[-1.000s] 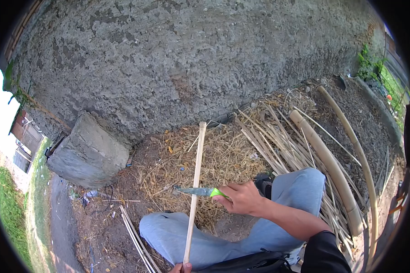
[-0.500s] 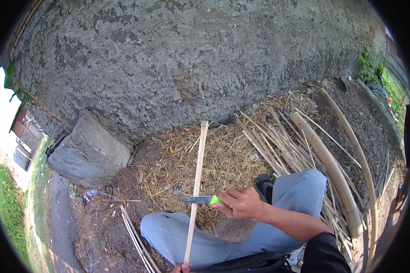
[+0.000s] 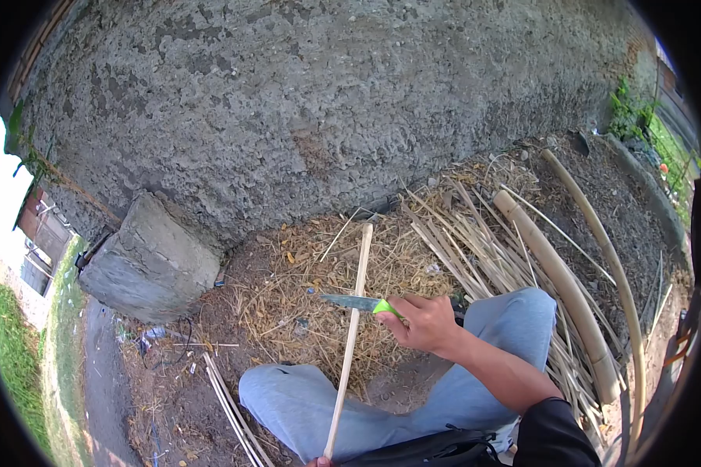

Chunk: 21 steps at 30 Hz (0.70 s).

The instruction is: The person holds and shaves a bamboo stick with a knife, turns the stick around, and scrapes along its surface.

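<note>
My right hand is closed round the bright green handle of a knife. The grey blade points left and lies across a long pale bamboo strip, seemingly touching it. At the bottom edge of the view, my left hand grips the strip's near end; only a few fingertips show. From there the strip slants up and away between my bent knees, its far end above the littered ground.
Bamboo shavings cover the ground ahead. At right lie a pile of split strips and a thick bamboo pole. A few strips lie left of my knee. A concrete block stands against the rough wall.
The knife and my right hand have moved up along the strip, away from me and slightly right. The strip's far end has swung right and dropped a little.
</note>
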Motion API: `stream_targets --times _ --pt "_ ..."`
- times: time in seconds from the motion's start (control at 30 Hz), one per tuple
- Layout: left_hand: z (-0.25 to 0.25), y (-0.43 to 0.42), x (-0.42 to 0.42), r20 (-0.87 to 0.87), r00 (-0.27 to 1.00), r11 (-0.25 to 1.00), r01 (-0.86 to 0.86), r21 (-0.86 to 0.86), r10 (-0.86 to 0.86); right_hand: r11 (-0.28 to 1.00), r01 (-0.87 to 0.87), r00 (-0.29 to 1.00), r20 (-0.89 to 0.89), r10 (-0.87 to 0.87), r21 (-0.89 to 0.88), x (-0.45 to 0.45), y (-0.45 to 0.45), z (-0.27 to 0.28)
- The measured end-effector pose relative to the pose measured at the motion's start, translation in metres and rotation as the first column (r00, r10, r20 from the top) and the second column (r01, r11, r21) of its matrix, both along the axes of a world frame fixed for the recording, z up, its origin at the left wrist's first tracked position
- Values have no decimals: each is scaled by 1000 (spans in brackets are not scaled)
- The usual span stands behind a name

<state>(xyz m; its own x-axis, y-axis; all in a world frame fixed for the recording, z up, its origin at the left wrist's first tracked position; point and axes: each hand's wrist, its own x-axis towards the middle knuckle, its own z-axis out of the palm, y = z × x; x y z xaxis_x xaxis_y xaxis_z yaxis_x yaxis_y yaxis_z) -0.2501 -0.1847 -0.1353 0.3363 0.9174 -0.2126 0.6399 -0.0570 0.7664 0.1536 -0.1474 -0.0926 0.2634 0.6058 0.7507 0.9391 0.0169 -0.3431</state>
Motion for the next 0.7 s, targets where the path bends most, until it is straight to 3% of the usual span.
stream_targets --times 0.1,0.2,0.23,0.3,0.37,0.53,0.7 --pt "-6 -1 -6 -50 999 993 -10 -119 4 998 65 996 -56 -65 -16 10 3 5" --pt "-3 -1 -2 71 994 987 -67 -147 78 992 112 985 -122 -118 -55 27 2 11" --pt "5 0 1 131 991 985 -1 -173 25 991 109 986 -121 -118 -84 30 1 12" --pt "15 4 8 202 979 980 67 -190 -28 996 77 988 -130 -83 -49 24 3 0" --pt "16 7 10 212 977 976 77 -203 -33 997 -75 993 -90 74 -14 7 1 -4" --pt "10 6 10 217 975 975 0 -220 49 953 -269 963 -46 265 -140 -22 -9 0" --pt "-5 1 7 224 972 977 -23 -213 72 942 -282 959 -39 279 -184 -30 -11 -1"
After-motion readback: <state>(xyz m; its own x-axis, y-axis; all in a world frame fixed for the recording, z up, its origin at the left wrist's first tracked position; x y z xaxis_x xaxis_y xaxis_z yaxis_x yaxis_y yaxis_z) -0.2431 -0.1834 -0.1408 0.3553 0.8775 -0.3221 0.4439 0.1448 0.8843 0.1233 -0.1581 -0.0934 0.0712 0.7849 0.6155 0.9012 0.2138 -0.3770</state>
